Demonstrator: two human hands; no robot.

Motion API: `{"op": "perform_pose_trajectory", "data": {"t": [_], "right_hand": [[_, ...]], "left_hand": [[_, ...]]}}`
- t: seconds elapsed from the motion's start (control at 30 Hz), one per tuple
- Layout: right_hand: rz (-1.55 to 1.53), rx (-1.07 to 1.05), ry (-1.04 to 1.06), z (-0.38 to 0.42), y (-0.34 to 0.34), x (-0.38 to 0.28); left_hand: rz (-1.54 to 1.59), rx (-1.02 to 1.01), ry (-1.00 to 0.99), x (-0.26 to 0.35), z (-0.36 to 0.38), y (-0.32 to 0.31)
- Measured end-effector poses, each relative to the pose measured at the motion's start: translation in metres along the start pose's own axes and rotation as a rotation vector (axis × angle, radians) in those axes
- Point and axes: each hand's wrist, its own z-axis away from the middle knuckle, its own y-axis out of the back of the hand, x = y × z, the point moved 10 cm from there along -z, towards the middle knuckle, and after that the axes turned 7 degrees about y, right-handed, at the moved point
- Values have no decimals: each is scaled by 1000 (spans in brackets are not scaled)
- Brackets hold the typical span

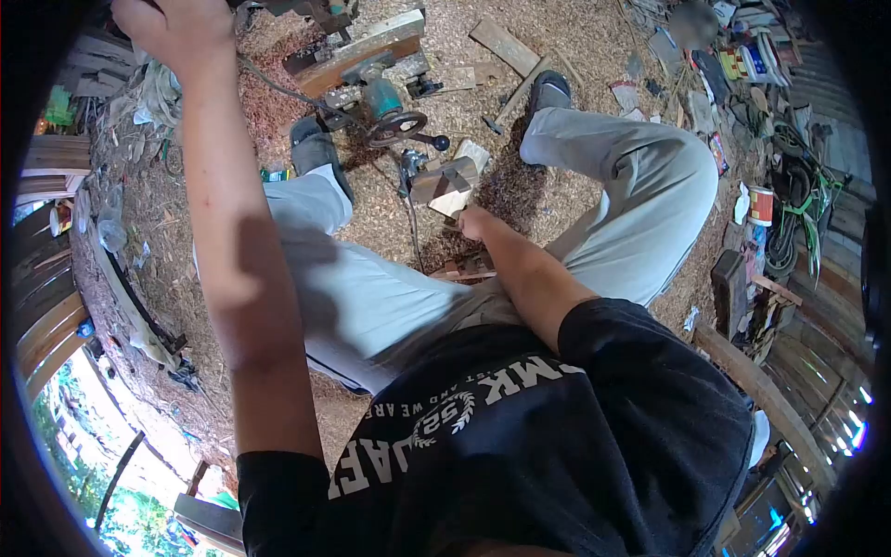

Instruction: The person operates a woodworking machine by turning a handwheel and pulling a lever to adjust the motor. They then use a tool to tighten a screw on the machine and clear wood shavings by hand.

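My left arm reaches far forward, and my left hand is at the top edge of the view. Its fingers are partly cut off, so what they touch is hidden. My right hand is low between my knees, its fingers curled closed beside the near end of a pale wood piece. What lies inside that fist I cannot make out. A brown wood block lies across the pale piece. Just beyond stands a green metal machine part with a round handwheel and a black knob.
A thick wooden beam sits on the machine. Loose boards lie on the shavings-covered ground. A cable runs near my right hand. At right are a green bicycle and a red-and-white can.
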Motion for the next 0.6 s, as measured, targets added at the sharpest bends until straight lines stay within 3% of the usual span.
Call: {"op": "perform_pose_trajectory", "data": {"t": [0.13,0.2,0.3,0.43,0.5,0.6], "right_hand": [[124,60,125,23,29,-34],[93,-100,91,7,-8,-13],[75,-115,69,6,-17,-5],[36,-124,-59,32,19,-12],[27,79,-127,14,31,18],[-72,124,-93,12,63,27]], "left_hand": [[-60,-10,8,5,1,3],[-70,-34,-27,3,0,4],[-109,-34,-89,-1,-2,9],[-112,-37,-26,-6,-3,16],[-121,-31,-7,-4,-4,20],[-100,-34,0,-10,-9,24]]}}
